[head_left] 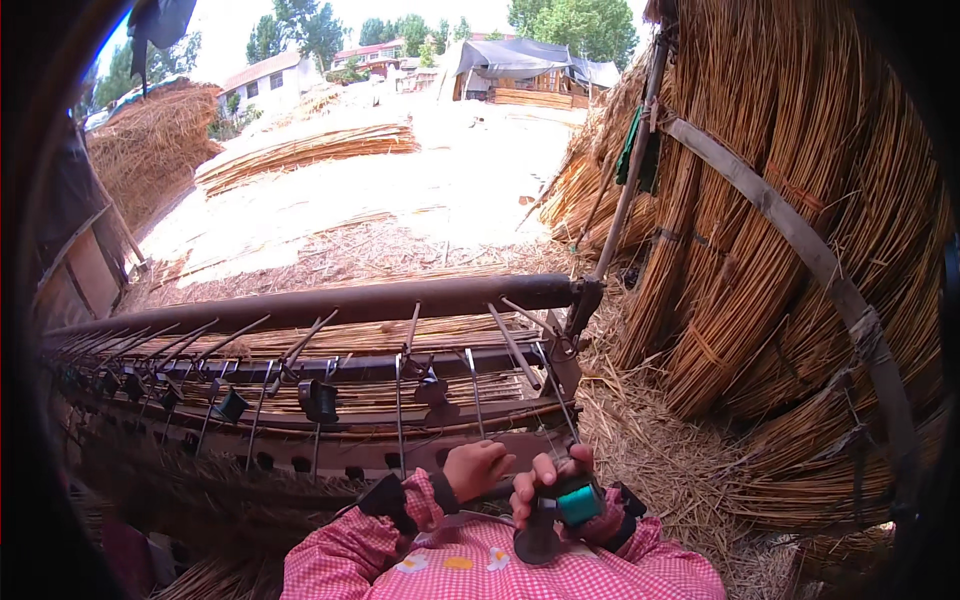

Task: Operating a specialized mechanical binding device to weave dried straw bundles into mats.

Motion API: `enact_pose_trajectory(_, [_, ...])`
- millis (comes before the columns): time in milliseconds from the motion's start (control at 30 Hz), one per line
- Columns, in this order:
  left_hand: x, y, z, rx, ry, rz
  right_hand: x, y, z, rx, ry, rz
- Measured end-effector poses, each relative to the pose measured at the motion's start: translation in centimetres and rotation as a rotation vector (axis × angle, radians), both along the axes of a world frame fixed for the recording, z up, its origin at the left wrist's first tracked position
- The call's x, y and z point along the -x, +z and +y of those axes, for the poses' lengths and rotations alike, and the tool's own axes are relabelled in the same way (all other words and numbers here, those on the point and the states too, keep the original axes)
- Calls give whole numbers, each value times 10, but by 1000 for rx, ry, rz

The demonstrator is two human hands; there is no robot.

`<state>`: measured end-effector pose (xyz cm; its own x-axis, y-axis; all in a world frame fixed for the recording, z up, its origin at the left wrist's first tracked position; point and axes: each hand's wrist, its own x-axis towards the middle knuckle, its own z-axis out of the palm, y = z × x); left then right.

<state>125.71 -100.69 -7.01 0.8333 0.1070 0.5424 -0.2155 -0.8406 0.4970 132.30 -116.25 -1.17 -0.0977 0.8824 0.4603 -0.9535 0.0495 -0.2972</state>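
My right hand (540,482) is wrapped round a spool of teal thread (579,506) with dark round ends, held in front of my checked pink clothing. Just to its left, my left hand (476,470) has its fingers curled together. Whatever it may pinch is too small to make out. Both hands are at the near side of a long weaving frame, close to its right end. Its thick dark top bar (400,298) runs across in front of me, with thin metal rods below. Dark spools hang along it, among them a black one (318,400) and a greenish one (231,404).
Tall reed bundles (780,220) stand at the right, behind a bent grey band (800,235). A slanted pole (632,170) rises from the frame's right end. Loose straw (650,450) covers the ground there. More reeds (310,155) lie beyond the frame, and a straw heap (150,145) rises far left.
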Motion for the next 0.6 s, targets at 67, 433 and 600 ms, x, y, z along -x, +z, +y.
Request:
enact_pose_trajectory(67, [-28, 0, -9, -260, -321, 29, 32, 10, 25, -408, -31, -137])
enact_pose_trajectory(433, [-84, -7, 60, -273, 133, 626, -81, -21, 35, 478, -405, 111])
enact_pose_trajectory(600, [-105, 12, 37, 544, -397, 166, -205, -127, 97, 568, -1078, -267])
